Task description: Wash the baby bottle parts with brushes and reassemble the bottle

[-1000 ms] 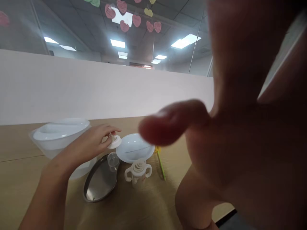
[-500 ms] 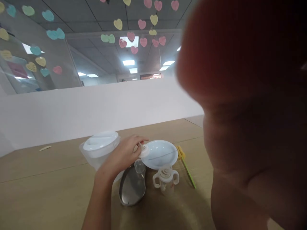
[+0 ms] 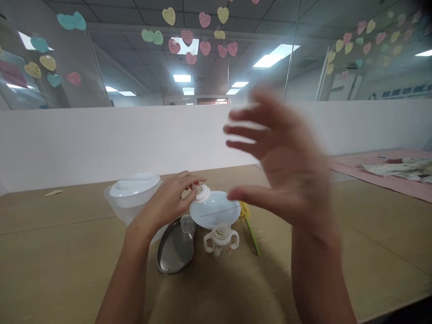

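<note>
Wide view: brown table [image 3: 67, 270] against a low white wall [image 3: 84, 144]. Pink cloth [image 3: 378, 175] lies far off to the right.

Right hand [image 3: 286, 166]: raised above the table, motion-blurred, fingers spread and thumb well apart from them. Nothing seen in its grasp; nearest items are the bowl and bottle beyond and below.

Left hand [image 3: 165, 198]: thumb and fingers pinch a teat piece by its clear part.

Lidded tub [image 3: 135, 204]: left side, partly behind the left hand.

White bowl [image 3: 216, 209]: just beyond the bottle. A thin dark line shows inside; crack, stick or reflection, cannot tell.

Metal tray [image 3: 173, 252]: curved, near side of the left hand.

Two-handled bottle [image 3: 222, 241]: upright, just in front of the bowl. Fine detail of its top not resolved.

Brush [image 3: 252, 236]: yellow head beside the bowl, green handle pointing back toward the person.

Clear cup [image 3: 187, 223]: at the tray's far end.

Teat piece [image 3: 203, 193]: white ring facing outward, close by the bowl's far-left rim; contact cannot be told.

Judgement: a one-handed holding stage. Moving the teat piece calls for a steady pinch and care around the bowl rim; two-handed handling would require the right hand lowered and its fingers drawn in.
</note>
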Demonstrator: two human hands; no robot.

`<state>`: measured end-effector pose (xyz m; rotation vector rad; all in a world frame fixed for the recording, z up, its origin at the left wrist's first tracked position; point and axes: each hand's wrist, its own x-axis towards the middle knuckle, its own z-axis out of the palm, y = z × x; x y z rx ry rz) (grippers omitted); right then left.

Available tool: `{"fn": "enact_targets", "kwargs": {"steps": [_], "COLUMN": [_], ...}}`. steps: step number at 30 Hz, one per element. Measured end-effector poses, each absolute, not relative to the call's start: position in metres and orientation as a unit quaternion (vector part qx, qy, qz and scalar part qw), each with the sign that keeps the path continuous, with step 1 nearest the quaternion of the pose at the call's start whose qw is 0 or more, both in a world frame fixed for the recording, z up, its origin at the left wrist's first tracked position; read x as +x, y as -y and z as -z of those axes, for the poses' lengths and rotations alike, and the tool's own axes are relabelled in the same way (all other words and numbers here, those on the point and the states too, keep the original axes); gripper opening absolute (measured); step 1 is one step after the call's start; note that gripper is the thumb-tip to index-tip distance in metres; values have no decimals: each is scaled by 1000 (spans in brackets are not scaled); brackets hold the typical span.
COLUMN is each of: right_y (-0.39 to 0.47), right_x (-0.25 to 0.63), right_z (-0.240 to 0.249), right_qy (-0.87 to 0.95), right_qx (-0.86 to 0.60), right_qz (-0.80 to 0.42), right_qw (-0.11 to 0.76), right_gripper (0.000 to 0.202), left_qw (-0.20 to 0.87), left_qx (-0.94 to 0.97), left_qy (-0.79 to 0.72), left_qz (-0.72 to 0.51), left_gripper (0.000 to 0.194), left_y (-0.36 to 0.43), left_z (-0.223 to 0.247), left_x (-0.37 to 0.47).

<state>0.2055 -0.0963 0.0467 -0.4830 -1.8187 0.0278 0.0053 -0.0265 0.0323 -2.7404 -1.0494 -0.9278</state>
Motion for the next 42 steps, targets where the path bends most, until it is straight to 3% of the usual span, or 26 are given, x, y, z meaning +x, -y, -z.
{"fn": "enact_targets", "kwargs": {"steps": [4, 8, 10, 14, 20, 25, 29, 34, 40, 42], "right_y": [47, 6, 0, 6, 10, -3, -3, 19, 26, 24], "right_x": [190, 176, 172, 167, 159, 166, 184, 202, 191, 188], "right_z": [-18, 12, 18, 20, 23, 38, 54, 84, 126, 135], "right_qy": [812, 800, 778, 764, 781, 798, 819, 695, 723, 731], "right_qx": [-288, -294, -282, -253, -195, -193, -251, -423, -421, -416], "right_qz": [-52, -62, -51, -36, 13, 31, 49, -68, -50, -44], "right_qw": [505, 519, 560, 593, 593, 571, 514, 577, 545, 539], "right_gripper": [72, 30, 22, 40, 32, 33, 25, 27, 18, 26], "left_qw": [35, 17, 5, 14, 139, 220, 95, -85, -211, -242], "left_qx": [-883, -883, -882, -859, -860, -866, -837, -842, -800, -775], "left_qy": [302, 267, 260, 246, 207, 215, 317, 349, 341, 352], "left_qz": [358, 385, 393, 450, 444, 395, 436, 402, 445, 465], "left_gripper": [25, 28, 29, 18, 20, 23, 17, 51, 60, 63], "left_y": [30, 28, 24, 20, 45, 60, 48, 41, 38, 36], "left_z": [-32, -26, -22, -20, -31, -13, 21, 79, 132, 138], "left_x": [12, 19, 20, 16, 5, 7, 15, 26, 39, 41]}}
